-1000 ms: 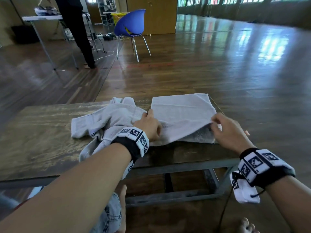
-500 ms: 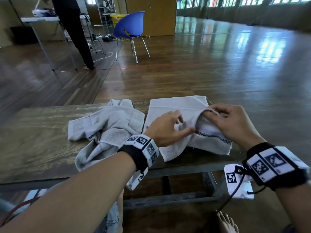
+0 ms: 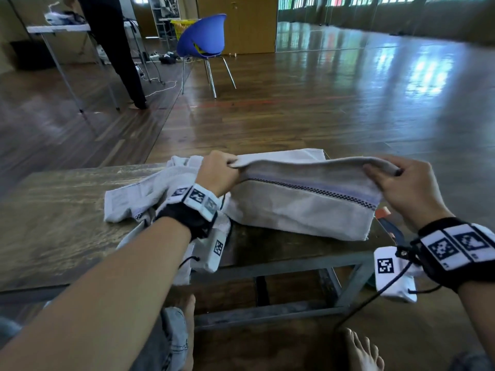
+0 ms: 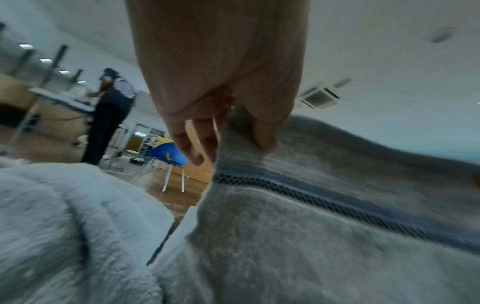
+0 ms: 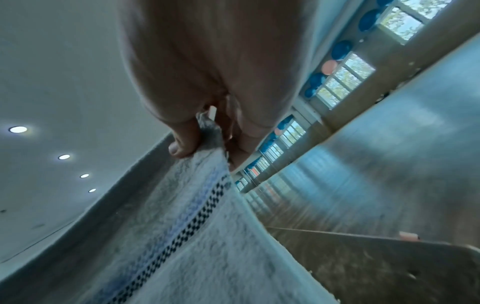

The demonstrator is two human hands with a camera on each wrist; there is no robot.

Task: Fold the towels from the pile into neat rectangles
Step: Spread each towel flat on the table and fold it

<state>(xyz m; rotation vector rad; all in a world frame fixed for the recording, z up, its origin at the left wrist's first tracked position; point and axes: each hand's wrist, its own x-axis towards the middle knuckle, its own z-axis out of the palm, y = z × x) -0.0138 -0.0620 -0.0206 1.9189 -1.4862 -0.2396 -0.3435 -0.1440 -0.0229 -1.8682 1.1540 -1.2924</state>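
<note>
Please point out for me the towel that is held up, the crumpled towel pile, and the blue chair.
held towel [image 3: 302,210], head view, on its hanging front face
crumpled towel pile [image 3: 160,187], head view, on its top folds
blue chair [image 3: 206,33], head view, on its shell back

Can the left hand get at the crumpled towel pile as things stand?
Probably not right away. The left hand pinches one top corner of the striped towel, with the right hand on the other. The pile lies just beside the left wrist, nothing between, so reach is easy once it lets go.
</note>
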